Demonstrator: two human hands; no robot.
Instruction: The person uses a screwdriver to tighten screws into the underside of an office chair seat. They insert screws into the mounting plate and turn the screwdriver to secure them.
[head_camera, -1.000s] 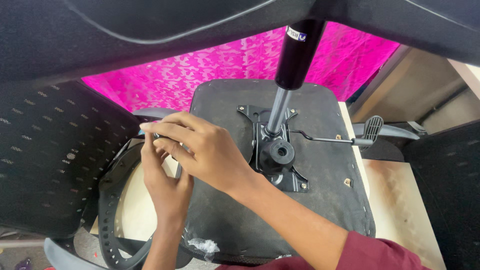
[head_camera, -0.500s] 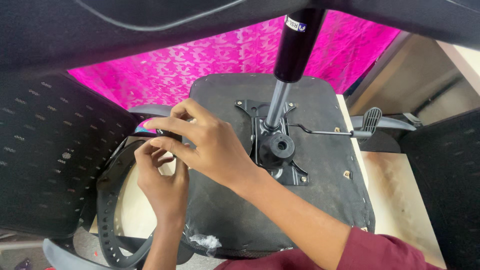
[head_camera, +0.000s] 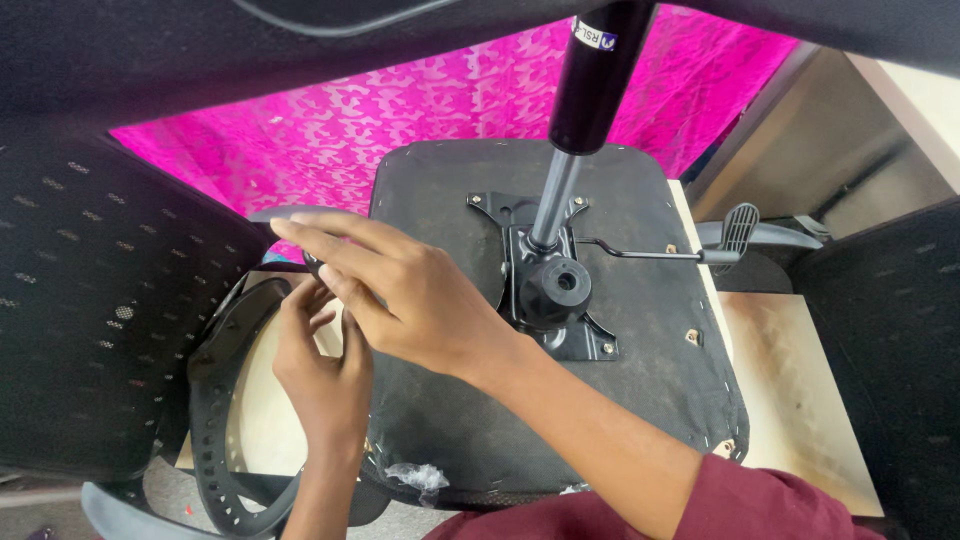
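Note:
An upturned office chair seat (head_camera: 640, 400) lies on a table, its black underside facing me. A metal mechanism plate (head_camera: 560, 300) with a round knob and a gas lift cylinder (head_camera: 590, 90) stands at its middle. My right hand (head_camera: 410, 295) reaches over the seat's left edge, fingers pinched on a small dark part by the grey armrest (head_camera: 290, 214). My left hand (head_camera: 320, 365) is under it, fingertips touching the same spot. What the fingers grip is mostly hidden.
A black plastic armrest frame (head_camera: 215, 420) curves at lower left. A lever with a grey paddle (head_camera: 740, 230) sticks out to the right. Perforated black chair backs stand at left (head_camera: 90, 310) and right (head_camera: 890, 340). Pink cloth (head_camera: 400, 120) hangs behind.
Both hands stay at the seat's left edge by the armrest; the right hand's fingers have shifted slightly. The camera has tilted a little.

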